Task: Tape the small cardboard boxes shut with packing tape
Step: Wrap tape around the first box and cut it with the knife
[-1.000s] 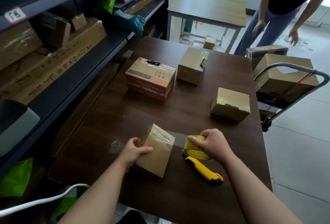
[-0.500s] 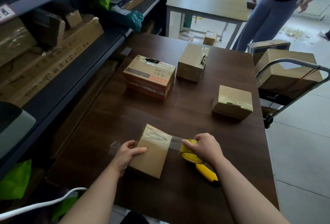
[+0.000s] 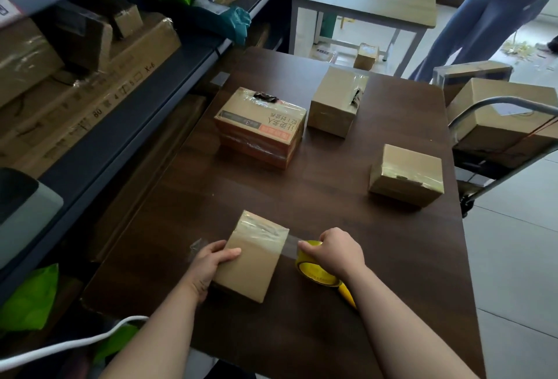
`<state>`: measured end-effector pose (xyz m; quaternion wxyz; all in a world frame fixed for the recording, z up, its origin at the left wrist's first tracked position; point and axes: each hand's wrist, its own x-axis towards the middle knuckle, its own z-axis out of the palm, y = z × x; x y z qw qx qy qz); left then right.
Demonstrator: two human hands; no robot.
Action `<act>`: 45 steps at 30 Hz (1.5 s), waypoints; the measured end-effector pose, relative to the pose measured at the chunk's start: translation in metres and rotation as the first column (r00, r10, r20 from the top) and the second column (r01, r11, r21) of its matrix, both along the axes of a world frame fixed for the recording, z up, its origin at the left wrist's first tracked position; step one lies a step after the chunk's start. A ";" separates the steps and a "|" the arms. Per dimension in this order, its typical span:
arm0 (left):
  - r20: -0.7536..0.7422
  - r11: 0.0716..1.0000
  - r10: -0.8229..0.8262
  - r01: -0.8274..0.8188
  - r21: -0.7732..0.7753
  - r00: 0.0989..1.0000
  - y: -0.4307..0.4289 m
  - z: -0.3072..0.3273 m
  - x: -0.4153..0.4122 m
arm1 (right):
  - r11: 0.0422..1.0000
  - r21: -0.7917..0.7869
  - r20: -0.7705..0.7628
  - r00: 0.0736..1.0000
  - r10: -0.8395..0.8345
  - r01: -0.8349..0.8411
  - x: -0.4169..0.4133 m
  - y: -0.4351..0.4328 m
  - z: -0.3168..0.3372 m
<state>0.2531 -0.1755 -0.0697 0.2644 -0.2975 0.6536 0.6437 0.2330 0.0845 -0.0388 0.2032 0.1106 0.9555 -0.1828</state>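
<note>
1. Dark wood table is seen from above; a shelving unit loaded with cartons runs along its left edge; a trolley carrying boxes is parked at its right edge.
2. A printed carton wrapped in clear film is placed mid-table; a plain taped box is set just to its right, further back; a flatter taped box is placed well apart, near the right edge.
3. The small cardboard box being taped is at the near edge of the table, between the hands; its far end is already covered with clear tape.
4. Left hand is clamped on the box's left side, thumb laid across the top face; the box is held down on the table.
5. Right hand is closed around the yellow tape roll, just right of the box; a short clear tape strip is stretched from the roll to the box's right edge.
6. A yellow utility knife is lying on the table, mostly hidden under the right wrist and the roll.
</note>
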 end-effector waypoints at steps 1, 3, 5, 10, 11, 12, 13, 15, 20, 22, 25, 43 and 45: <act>-0.004 1.000 -0.010 0.010 -0.011 1.000 0.001 0.000 0.000 | 1.000 0.008 0.006 1.000 -0.001 0.001 0.001 -0.003 -0.002; -0.035 0.995 -0.053 0.050 -0.084 0.998 0.004 0.004 0.000 | 1.000 0.025 0.010 1.000 -0.012 0.012 0.002 -0.006 -0.005; -0.091 0.971 -0.095 0.072 -0.229 0.991 0.007 0.006 0.000 | 0.999 0.044 0.015 0.999 -0.029 0.028 0.004 -0.009 -0.008; -0.117 0.515 -0.329 0.074 -0.854 0.937 0.029 0.016 0.000 | 0.997 0.030 0.008 0.997 -0.074 0.073 0.015 -0.014 -0.008; -0.108 0.428 -0.401 0.083 -0.900 0.910 0.039 0.019 0.004 | 0.997 0.013 0.006 0.997 -0.082 0.082 0.018 -0.015 -0.008; -0.082 0.372 -0.481 0.118 -0.921 0.873 0.051 0.020 0.009 | 0.995 -0.015 0.008 0.996 -0.094 0.094 0.021 -0.016 -0.007; -0.035 0.326 -0.548 0.175 -0.929 0.836 0.061 0.019 0.015 | 0.993 -0.054 0.014 0.994 -0.108 0.109 0.023 -0.016 -0.008; 0.090 0.233 -0.626 0.296 -0.926 0.775 0.070 0.013 0.021 | 0.983 -0.136 0.020 0.993 -0.119 0.121 0.030 -0.016 -0.010; 0.143 0.111 -0.748 0.334 -0.936 0.648 0.052 0.006 -0.011 | 0.934 -0.330 -0.018 0.989 -0.149 0.135 0.057 -0.007 -0.019; 0.159 0.090 -0.782 0.362 -0.928 0.602 0.047 0.005 -0.023 | 0.904 -0.398 -0.034 0.982 -0.184 0.156 0.068 -0.007 -0.024; 0.168 0.077 -0.805 0.381 -0.921 0.569 0.046 0.004 -0.032 | 0.852 -0.485 -0.025 0.971 -0.237 0.196 0.080 -0.009 -0.029; -0.312 0.387 -0.577 -0.084 -0.918 0.755 0.070 0.015 0.031 | 0.719 -0.637 0.027 0.941 -0.338 0.277 0.116 -0.009 -0.036; -0.401 0.630 -0.437 -0.044 -0.775 0.805 0.086 0.022 0.060 | 0.727 -0.635 0.021 0.946 -0.324 0.263 0.115 -0.010 -0.033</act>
